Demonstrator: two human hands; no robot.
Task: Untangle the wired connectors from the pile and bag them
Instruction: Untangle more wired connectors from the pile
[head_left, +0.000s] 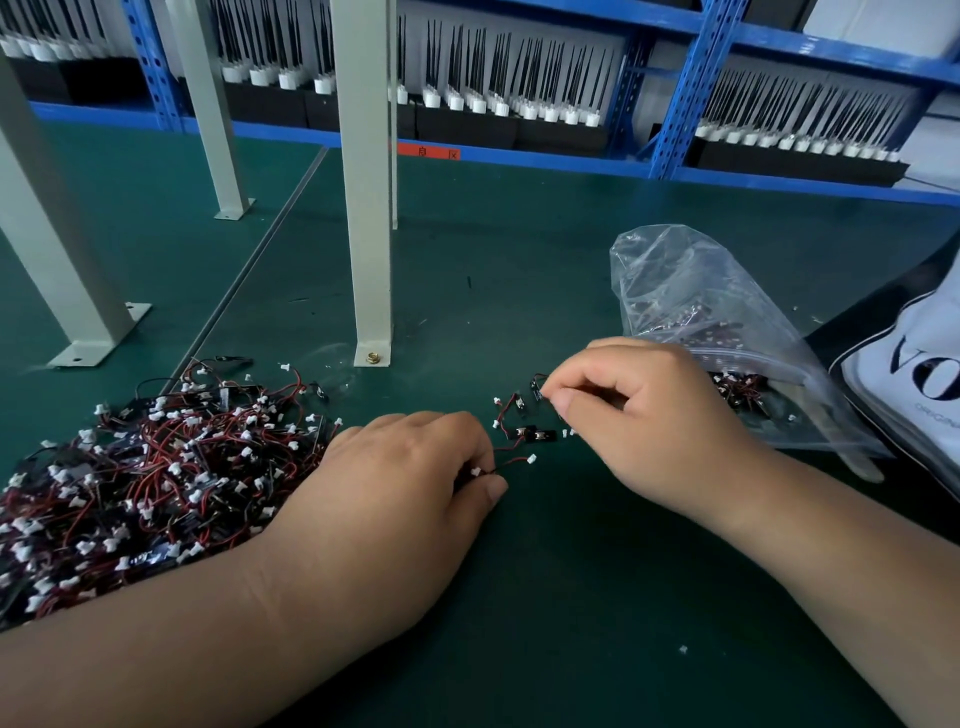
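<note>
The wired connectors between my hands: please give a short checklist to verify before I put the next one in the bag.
1. Right hand pinches one loose connector: ok.
2. That connector is free of its neighbours: cannot tell.
3. Left hand holds another wire: ok.
4. Plastic bag mouth faces the hands: ok.
5. Pile lies apart from the bag: ok.

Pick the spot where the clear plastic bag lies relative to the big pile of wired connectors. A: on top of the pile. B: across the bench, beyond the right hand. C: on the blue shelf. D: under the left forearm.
B: the clear plastic bag lies beyond the right hand, with the pile of wired connectors by the left hand.
</note>
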